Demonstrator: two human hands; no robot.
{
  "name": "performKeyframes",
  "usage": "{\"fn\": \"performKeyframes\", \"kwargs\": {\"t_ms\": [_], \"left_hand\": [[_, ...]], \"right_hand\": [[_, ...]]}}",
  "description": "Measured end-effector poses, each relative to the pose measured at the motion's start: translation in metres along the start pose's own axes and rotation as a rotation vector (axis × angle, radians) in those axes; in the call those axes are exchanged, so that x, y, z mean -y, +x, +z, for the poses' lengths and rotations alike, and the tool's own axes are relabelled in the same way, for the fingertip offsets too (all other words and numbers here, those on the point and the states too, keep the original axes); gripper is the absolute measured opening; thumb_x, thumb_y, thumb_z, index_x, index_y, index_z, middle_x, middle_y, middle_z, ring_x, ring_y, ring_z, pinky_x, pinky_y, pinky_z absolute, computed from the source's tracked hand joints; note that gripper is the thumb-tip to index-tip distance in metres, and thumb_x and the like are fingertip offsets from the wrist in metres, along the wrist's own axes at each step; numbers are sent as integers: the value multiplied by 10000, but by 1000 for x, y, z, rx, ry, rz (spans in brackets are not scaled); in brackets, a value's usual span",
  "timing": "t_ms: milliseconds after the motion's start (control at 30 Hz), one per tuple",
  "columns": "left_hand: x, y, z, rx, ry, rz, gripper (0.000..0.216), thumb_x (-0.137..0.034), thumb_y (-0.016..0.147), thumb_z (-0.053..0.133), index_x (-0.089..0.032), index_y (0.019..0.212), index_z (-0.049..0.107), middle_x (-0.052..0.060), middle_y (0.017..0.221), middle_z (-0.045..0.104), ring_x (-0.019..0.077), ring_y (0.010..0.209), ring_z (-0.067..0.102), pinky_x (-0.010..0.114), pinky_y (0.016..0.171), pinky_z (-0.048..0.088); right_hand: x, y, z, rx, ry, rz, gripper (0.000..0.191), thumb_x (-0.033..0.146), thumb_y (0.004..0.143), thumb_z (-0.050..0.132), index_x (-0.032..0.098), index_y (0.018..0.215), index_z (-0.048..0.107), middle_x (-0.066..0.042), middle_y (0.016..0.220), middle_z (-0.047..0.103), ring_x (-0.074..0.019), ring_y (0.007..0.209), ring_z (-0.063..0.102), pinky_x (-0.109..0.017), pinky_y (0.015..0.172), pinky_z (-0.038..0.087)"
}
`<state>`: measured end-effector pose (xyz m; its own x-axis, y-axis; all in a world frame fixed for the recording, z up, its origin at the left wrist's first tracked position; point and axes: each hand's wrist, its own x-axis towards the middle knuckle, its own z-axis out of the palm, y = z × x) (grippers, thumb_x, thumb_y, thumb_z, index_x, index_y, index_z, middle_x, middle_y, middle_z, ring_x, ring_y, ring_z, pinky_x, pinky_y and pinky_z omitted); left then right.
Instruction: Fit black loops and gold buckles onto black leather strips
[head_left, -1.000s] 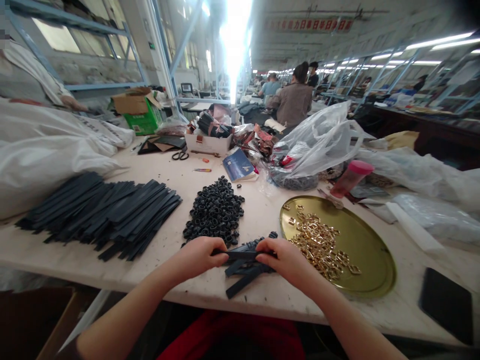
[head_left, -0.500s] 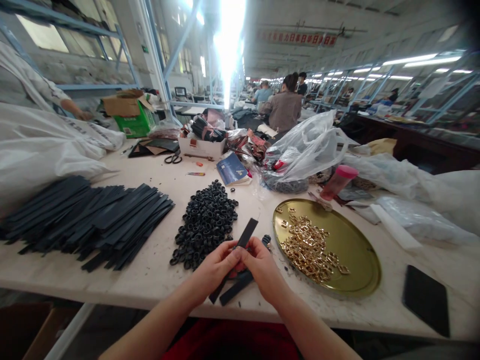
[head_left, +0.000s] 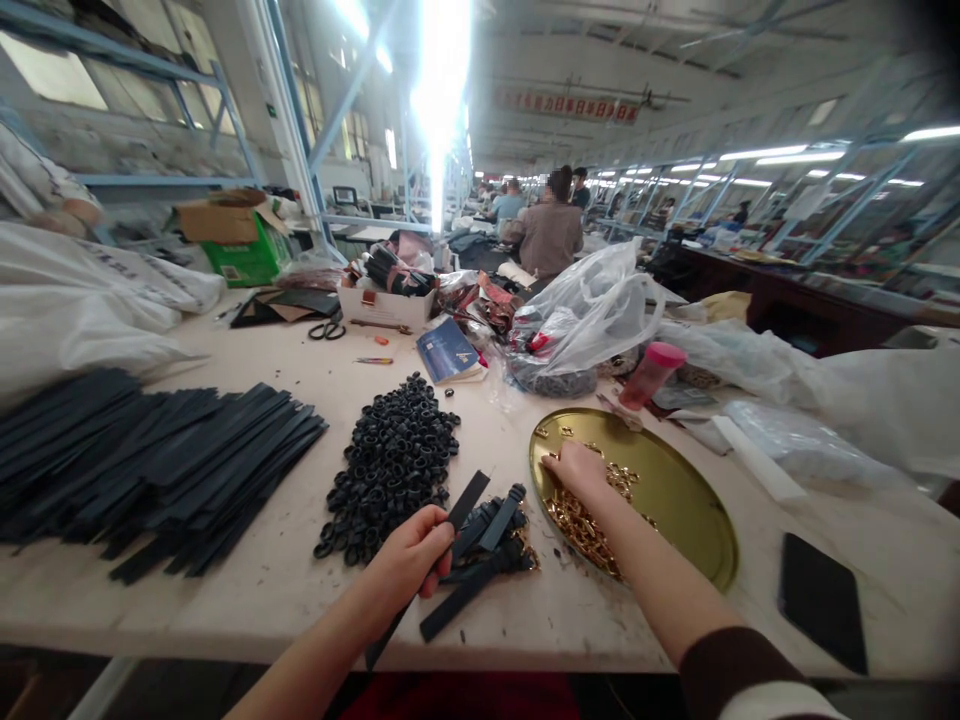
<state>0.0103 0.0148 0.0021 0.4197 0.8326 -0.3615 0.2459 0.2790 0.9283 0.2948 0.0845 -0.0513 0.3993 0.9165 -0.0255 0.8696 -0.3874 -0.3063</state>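
My left hand (head_left: 411, 555) is closed around a black strap (head_left: 463, 502) that slants up to the right above a small pile of finished straps (head_left: 491, 548). My right hand (head_left: 576, 470) rests on the gold buckles (head_left: 583, 520) in the round brass tray (head_left: 675, 500), fingers curled down among them; whether it grips a buckle is hidden. A heap of black loops (head_left: 394, 460) lies just beyond my left hand. A large stack of black straps (head_left: 165, 460) covers the table's left side.
A black phone (head_left: 821, 600) lies near the front right edge. Plastic bags (head_left: 592, 310), a pink-capped bottle (head_left: 651, 372), a blue booklet (head_left: 448, 352), scissors (head_left: 325, 329) and boxes (head_left: 384, 300) crowd the back. Other people work farther off at the tables.
My right hand let go of the strap and moved right into the brass tray onto the buckles. My left hand kept the strap and lowered it slightly.
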Motion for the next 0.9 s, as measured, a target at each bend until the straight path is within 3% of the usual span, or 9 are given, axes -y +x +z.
{"fn": "performKeyframes", "kwargs": {"t_ms": [100, 233, 400, 533, 667, 800, 900], "left_hand": [[1, 1, 3, -2, 10, -10, 244, -399, 777, 394, -176, 678, 387, -74, 509, 454, 35, 359, 345, 165, 394, 235], [2, 2, 1, 8, 91, 14, 235, -367, 791, 360, -175, 658, 388, -57, 541, 482, 42, 368, 365, 179, 411, 277], [-5, 8, 2, -68, 308, 221, 247, -359, 825, 340, -170, 746, 479, -51, 548, 475, 79, 428, 411, 199, 448, 317], [-13, 12, 7, -140, 472, 379, 230, -343, 815, 411, -181, 894, 553, 15, 788, 604, 148, 703, 541, 238, 641, 389], [-14, 6, 8, -142, 575, 388, 196, -326, 801, 441, -178, 802, 571, 24, 784, 619, 163, 730, 547, 243, 648, 379], [-9, 3, 1, -198, 522, 346, 199, -327, 798, 439, -169, 759, 553, 0, 690, 595, 136, 648, 527, 222, 585, 364], [-4, 5, -2, -207, 452, 298, 220, -352, 787, 443, -162, 735, 540, -20, 619, 559, 116, 577, 498, 205, 521, 348]], "right_hand": [[-3, 9, 11, 21, -33, -4, 234, 305, 692, 595, 99, 801, 611, -175, 866, 632, -272, 833, 590, -320, 671, 399], [7, -4, 12, 3, 12, -131, 164, 219, 776, 482, 114, 830, 595, -148, 856, 624, -237, 834, 580, -307, 698, 385], [40, -51, -7, 31, 155, -393, 142, 239, 813, 453, 187, 803, 585, -42, 869, 589, -146, 809, 548, -241, 731, 384], [68, -97, -15, 178, 475, -567, 81, 224, 746, 519, 197, 675, 545, 15, 699, 541, -116, 648, 504, -220, 592, 387], [83, -124, -16, 407, 934, -393, 43, 177, 684, 529, 196, 720, 515, 50, 592, 504, -104, 560, 476, -228, 542, 386], [90, -135, -19, 726, 1290, -315, 280, 191, 681, 556, 190, 952, 486, 40, 683, 558, -85, 572, 506, -234, 579, 408], [91, -138, -16, 732, 1315, -338, 422, 205, 692, 581, 198, 1087, 431, 40, 676, 579, -96, 596, 529, -244, 594, 415]]}}
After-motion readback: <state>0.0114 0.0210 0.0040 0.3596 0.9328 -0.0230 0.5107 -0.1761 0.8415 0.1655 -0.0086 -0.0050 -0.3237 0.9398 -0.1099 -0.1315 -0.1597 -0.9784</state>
